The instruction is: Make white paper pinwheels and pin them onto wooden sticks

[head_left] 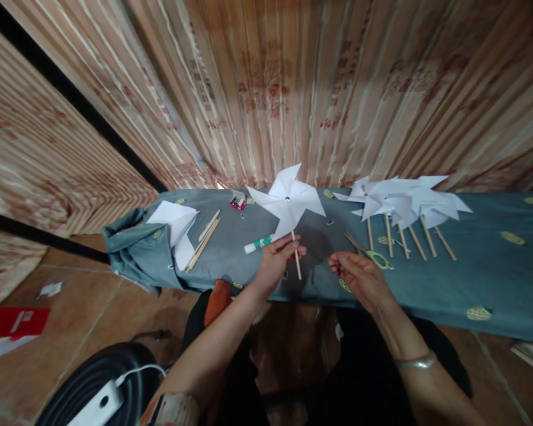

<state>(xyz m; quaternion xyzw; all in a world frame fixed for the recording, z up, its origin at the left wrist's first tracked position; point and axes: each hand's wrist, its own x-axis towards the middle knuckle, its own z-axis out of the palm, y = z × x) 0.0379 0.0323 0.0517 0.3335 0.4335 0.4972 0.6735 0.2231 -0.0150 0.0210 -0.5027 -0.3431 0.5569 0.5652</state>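
Note:
A white paper pinwheel (288,204) on a thin wooden stick stands up from my left hand (278,257), whose fingers pinch the stick below the blades. A small dark dot marks the pinwheel's centre. To the right, my right hand (357,273) hovers over the near part of the cloth with thumb and fingertips drawn together; whether anything small is between them I cannot make out. Close by it lie scissors (376,258) with yellow-green handles. A glue stick (258,244) with a green label rests just left of my left hand.
Several finished pinwheels (400,201) overlap at the right. On the left are folded white paper (175,222), loose wooden sticks (204,244) and a small red box (237,203). A grey-green patterned cloth (493,266) covers the narrow table; a curtain (270,89) hangs behind.

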